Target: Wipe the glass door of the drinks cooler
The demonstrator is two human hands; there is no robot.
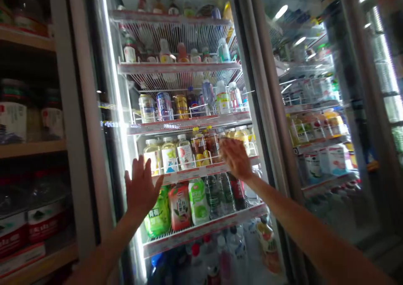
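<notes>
I face a lit drinks cooler [189, 121] with several wire shelves of bottles and cans. My left hand [141, 188] is raised flat, fingers spread upward, in front of the left side near a pale bottle [153, 155] and a green bottle [159, 215]. My right hand [234, 157] reaches further in at the right, fingers extended toward the amber and yellow bottles [204, 144] on the middle shelf [201, 171]. Neither hand holds anything. I cannot tell whether the hands touch glass or the door stands open.
A dark door frame [267, 121] separates this cooler from a second glass-fronted cooler [317, 129] of drinks at right. Wooden shelves [31, 148] with packaged goods stand at left. More bottles [217, 260] fill the bottom shelf.
</notes>
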